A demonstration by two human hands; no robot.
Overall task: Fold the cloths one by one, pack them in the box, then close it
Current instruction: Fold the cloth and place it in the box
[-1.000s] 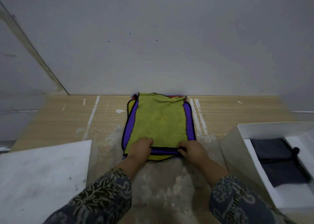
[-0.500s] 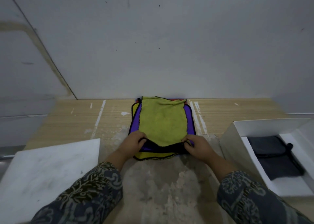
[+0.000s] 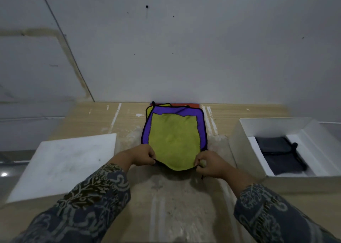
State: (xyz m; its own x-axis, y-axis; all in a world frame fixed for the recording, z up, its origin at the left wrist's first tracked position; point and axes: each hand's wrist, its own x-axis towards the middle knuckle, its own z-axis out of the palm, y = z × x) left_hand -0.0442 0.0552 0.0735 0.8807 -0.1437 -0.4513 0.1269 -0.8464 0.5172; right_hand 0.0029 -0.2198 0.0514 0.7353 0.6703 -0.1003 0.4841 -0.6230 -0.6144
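Progress looks modest in the head view, the only one here. One dark cloth point(image 3: 276, 154) lies folded inside the open white box point(image 3: 239, 146), which sits at the right of the wooden table point(image 3: 166, 205). The rest of the pile lies against the wall at the far middle of the table.

On top of that pile is the yellow-green cloth point(image 3: 173, 137), and both hands are on it. The left hand point(image 3: 142, 155) pinches its near left corner with curled fingers. The right hand point(image 3: 208, 163) pinches the near right corner in the same way. The near edge hangs between them, raised off the pile and sagging toward the person. Under it a purple cloth point(image 3: 175, 110) shows round the sides and far edge. A yellow corner point(image 3: 150, 109) and an orange strip point(image 3: 191, 105) peek out beneath that, so at least three more cloths seem to wait.

A flat white panel point(image 3: 64, 161), probably the box lid, lies at the left, well apart from the box.

By my reckoning, this cloth is only being taken up for folding. Its folds, its packing, every cloth under it and the closing are all left to do.
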